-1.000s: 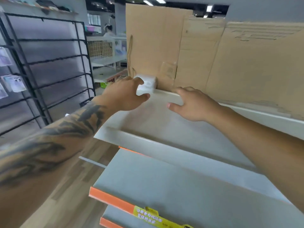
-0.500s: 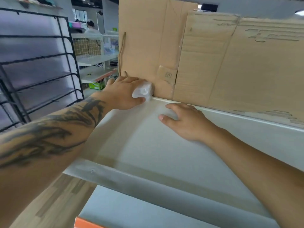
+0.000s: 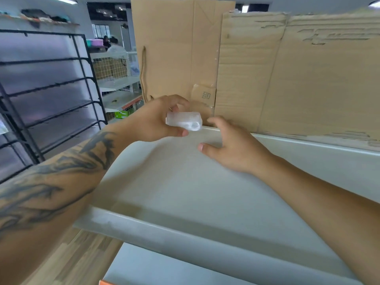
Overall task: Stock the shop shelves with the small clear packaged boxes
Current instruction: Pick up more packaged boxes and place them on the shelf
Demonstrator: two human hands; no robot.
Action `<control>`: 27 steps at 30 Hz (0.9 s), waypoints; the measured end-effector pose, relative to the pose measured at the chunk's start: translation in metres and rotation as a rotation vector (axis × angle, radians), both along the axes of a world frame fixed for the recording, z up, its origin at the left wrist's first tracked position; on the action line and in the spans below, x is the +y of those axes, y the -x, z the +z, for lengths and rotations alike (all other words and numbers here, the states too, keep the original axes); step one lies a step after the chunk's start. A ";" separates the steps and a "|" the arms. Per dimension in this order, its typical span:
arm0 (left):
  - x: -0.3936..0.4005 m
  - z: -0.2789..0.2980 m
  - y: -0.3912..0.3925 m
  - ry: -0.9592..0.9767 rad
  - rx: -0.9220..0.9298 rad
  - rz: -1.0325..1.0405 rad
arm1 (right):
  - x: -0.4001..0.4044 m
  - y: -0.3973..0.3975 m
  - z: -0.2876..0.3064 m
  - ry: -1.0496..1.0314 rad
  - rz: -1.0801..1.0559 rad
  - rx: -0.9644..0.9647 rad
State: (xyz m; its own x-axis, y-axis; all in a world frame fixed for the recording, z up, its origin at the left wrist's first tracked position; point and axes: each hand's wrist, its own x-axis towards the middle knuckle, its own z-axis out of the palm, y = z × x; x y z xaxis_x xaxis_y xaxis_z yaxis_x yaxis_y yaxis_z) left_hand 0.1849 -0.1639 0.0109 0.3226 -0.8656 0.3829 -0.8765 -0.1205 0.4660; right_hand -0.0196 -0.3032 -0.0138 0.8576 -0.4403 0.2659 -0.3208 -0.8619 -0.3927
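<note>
Your small clear box [image 3: 183, 121] sits in your left hand [image 3: 152, 122], held just above the back edge of the pale shelf [image 3: 185, 188], close to the brown cardboard [image 3: 298, 79] that stands behind it. The box lies lengthwise, its long side running left to right, and its right end sticks out free past your fingertips. You pinch it between your thumb [image 3: 181, 132], which presses up from underneath, and your curled fingers [image 3: 176, 101], which come over the top from behind. Whether the box touches the shelf is hard to tell; it looks slightly lifted.

Your right hand [image 3: 232, 147] is just beside the box, to its right, with a small gap between your nearest fingertip and the box's free end. That hand holds nothing. Its fingers are loosely spread and gently bent, palm down, and they rest on or hover right over the shelf surface near the back edge. Your thumb points left toward the other hand.

Both forearms reach in over the front lip of the shelf, the left one tattooed. A second shelf [image 3: 164, 268] shows below, with an orange strip at its front corner. To your left stands a black wire rack [image 3: 61, 89], and beyond it white shelving further back in the shop.
</note>
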 end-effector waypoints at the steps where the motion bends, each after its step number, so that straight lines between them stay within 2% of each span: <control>1: 0.001 0.002 0.006 0.000 0.014 -0.031 | 0.000 0.001 0.002 -0.029 0.012 -0.051; 6: 0.010 0.005 0.027 0.024 0.133 -0.165 | 0.002 0.007 0.019 -0.225 0.115 -0.200; 11: 0.017 0.006 0.030 -0.010 0.171 -0.201 | -0.004 0.015 0.021 -0.316 0.167 -0.171; 17: 0.018 0.005 -0.008 -0.159 0.112 0.062 | -0.020 0.025 0.018 -0.295 0.114 -0.122; 20: 0.007 -0.006 -0.023 -0.317 -0.141 0.208 | -0.024 0.026 0.013 -0.304 0.114 -0.084; 24: -0.004 -0.017 -0.029 -0.420 -0.187 0.232 | -0.025 0.025 0.012 -0.309 0.109 -0.088; 27: -0.002 -0.016 -0.029 -0.406 -0.182 0.224 | -0.022 0.027 0.011 -0.329 0.101 -0.087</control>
State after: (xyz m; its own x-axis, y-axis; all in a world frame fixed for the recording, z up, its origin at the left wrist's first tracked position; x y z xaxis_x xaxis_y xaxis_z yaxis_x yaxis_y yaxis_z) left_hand 0.2136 -0.1660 -0.0047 0.4767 -0.8738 0.0963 -0.8712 -0.4549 0.1844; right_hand -0.0462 -0.3249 -0.0029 0.8816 -0.4283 0.1985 -0.1929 -0.7105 -0.6767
